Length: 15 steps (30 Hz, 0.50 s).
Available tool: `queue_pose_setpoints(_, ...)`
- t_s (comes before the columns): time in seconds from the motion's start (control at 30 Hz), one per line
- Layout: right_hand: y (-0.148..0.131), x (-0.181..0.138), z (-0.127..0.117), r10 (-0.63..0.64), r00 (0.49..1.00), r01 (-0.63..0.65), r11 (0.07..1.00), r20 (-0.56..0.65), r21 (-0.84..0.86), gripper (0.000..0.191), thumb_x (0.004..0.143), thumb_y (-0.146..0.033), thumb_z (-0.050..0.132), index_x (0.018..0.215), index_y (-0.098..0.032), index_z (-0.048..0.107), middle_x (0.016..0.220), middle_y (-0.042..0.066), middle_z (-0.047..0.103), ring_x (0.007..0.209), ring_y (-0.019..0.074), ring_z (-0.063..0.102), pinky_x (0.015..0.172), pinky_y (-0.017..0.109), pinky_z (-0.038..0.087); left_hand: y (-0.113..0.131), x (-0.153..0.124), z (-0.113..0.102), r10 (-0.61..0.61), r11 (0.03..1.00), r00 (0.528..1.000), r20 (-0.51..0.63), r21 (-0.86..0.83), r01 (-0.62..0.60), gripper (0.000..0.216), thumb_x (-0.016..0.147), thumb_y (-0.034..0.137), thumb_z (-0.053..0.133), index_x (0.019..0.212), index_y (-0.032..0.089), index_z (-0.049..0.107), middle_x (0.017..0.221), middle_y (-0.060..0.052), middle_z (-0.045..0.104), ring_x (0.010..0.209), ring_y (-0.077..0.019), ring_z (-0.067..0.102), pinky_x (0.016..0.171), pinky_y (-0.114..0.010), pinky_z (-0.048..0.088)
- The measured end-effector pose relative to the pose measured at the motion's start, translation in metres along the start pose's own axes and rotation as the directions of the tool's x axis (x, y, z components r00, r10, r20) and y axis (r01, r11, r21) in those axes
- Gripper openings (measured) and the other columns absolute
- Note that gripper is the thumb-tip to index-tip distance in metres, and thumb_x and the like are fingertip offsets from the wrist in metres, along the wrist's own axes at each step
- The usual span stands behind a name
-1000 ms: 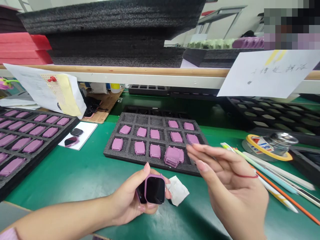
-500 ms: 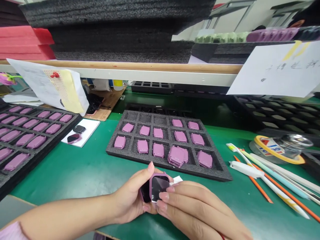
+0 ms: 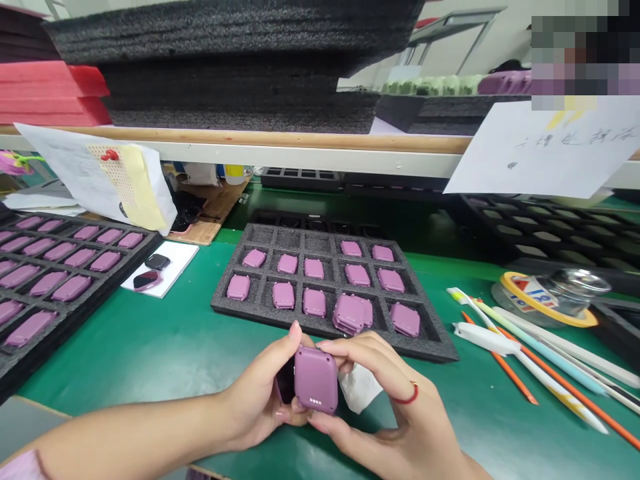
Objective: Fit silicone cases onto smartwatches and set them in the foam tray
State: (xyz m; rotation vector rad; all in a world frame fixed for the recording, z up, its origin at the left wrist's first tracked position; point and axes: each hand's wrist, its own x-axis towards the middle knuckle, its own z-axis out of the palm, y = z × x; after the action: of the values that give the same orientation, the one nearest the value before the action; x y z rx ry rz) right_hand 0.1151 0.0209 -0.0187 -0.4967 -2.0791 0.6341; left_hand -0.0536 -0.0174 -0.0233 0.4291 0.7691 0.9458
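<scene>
"Looking through the head view, what is being held?"

"A pink watch case (image 3: 316, 380) is held above the green surface (image 3: 125, 347). Its back is turned up, and three small dots can be seen near its lower edge."

"How are the hands placed?"

"The case is gripped by the left hand (image 3: 255, 393) and the right hand (image 3: 380, 400). Both are curled closed around it. A dark piece (image 3: 286, 381) is kept behind it, but what that piece is cannot be told."

"What is close by?"

"A white cloth (image 3: 359, 390) is pressed under the right hand. Just ahead, small pink cases (image 3: 254, 258) are set in a grey foam tray (image 3: 300, 241), and a little stack (image 3: 349, 313) is seen there too."
</scene>
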Motion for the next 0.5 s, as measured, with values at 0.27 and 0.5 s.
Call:
queue_pose_setpoints(0.27, 0.008, 0.002, -0.006, -0.059, 0.995, 0.065, 0.995, 0.076, -0.071, 0.049, 0.083, -0.019, 0.074, 0.128, -0.02, 0.055, 0.103, 0.006, 0.07, 0.092, 0.0191, 0.065, 0.081, 0.033, 0.054, 0.002, -0.002, 0.003, -0.034, 0.999, 0.999, 0.009, 0.035, 0.033, 0.058, 0.077, 0.07, 0.067, 0.084, 0.012, 0.063, 0.071, 0.0, 0.061, 0.04, -0.0006, 0.036, 0.036, -0.016, 0.015)
queue_pose_setpoints(0.5, 0.044, 0.006, -0.027, 0.124, 0.963, -0.215, 0.887, -0.238, -0.408, 0.029, 0.087, -0.03, 0.065, 0.114, -0.021, 0.062, 0.108, 0.01, 0.072, 0.096, 0.026, 0.068, 0.084, 0.042, 0.057, -0.005, 0.002, 0.003, -0.007, 0.981, 0.993, -0.119, 0.193, 0.03, 0.062, 0.057, 0.044, 0.094, 0.091, 0.017, 0.05, 0.093, -0.005, 0.072, 0.065, -0.009, 0.066, 0.056, -0.018, 0.044)
